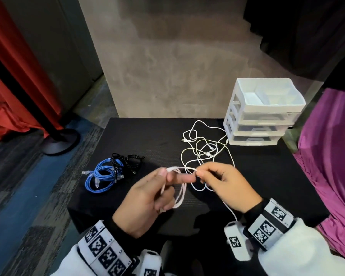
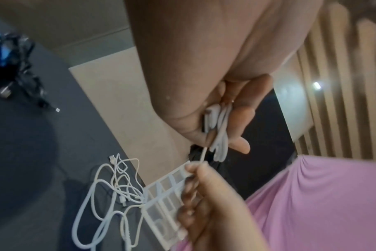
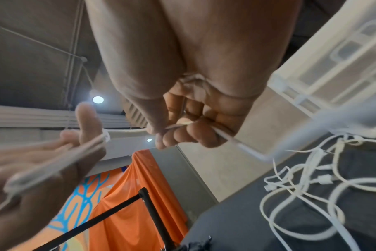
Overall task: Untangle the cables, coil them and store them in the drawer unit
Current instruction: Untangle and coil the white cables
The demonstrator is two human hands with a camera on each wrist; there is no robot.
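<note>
White cable loops (image 1: pixel 178 188) are held in the left hand (image 1: pixel 145 202), gathered into a small coil that hangs between thumb and fingers above the near part of the black tabletop (image 1: pixel 157 136). The left grip is closed round these loops, with the thumb pressed on top. The same cable is pinched a little further along by the right hand (image 1: pixel 225 182), its grip closed between thumb and forefinger, so that a short stretch is drawn between the two hands. From the right hand the cable is seen trailing down to the tabletop.

Beyond the hands, a loose tangle of white cables (image 1: pixel 205 146) is spread on the tabletop, its far edge just beside a white drawer unit (image 1: pixel 263 114). The unit is placed at the far right corner and has an open tray on top and three clear drawers, all pushed in. To the left, well apart from the white tangle, a coiled blue cable (image 1: pixel 99 176) is lying against a bundle of black cables (image 1: pixel 124 159).
</note>
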